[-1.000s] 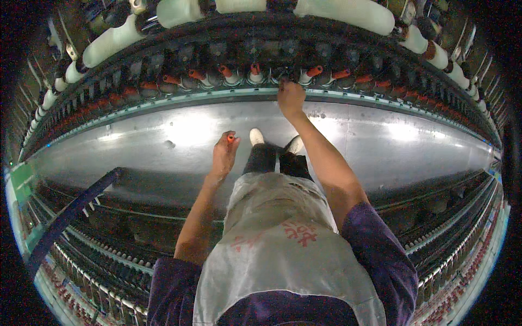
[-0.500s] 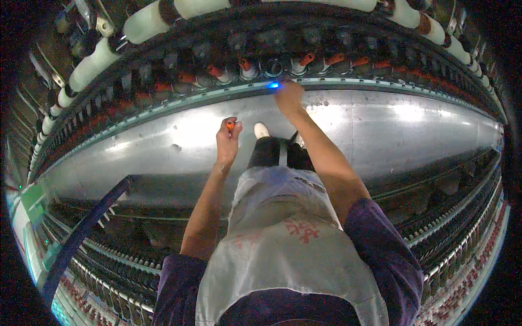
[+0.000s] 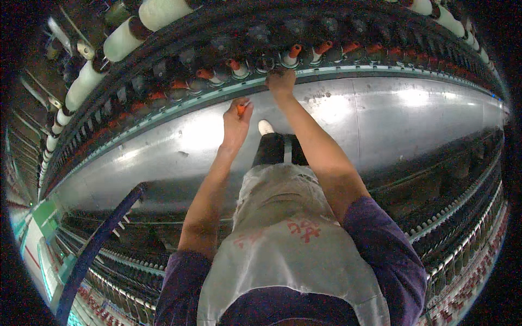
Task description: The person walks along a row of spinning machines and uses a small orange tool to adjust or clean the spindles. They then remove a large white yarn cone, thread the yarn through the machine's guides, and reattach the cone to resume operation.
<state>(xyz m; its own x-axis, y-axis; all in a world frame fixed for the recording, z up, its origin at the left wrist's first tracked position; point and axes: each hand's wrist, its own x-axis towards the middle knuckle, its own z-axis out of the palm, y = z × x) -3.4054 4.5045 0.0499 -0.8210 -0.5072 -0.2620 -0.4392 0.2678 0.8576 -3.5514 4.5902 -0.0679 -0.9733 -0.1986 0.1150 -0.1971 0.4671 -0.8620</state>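
Note:
My left hand (image 3: 235,125) is closed around an orange-ended yarn bobbin (image 3: 241,110), held just in front of the spinning frame. Most of the bobbin is hidden by my fingers. Farther forward and to the right, my right hand (image 3: 281,82) reaches the pale spindle rail (image 3: 318,71), its fingers curled downward at a spindle position (image 3: 266,62) with no orange tube top. What those fingers hold, if anything, is hidden. Right beside this spot stand a bobbin with white yarn (image 3: 292,56) and, on the left, another bobbin (image 3: 237,67).
Thick white roving bobbins (image 3: 126,39) hang along the top. A metal-sheeted floor (image 3: 331,106) runs between the machines. A dark blue bar (image 3: 100,233) slants at my left. Behind me, another row of spindles (image 3: 451,217) curves along the right.
My left hand has moved forward and slightly right with the bobbin, nearer the rail. The blue light beside my right hand no longer shows. The view has shifted a little.

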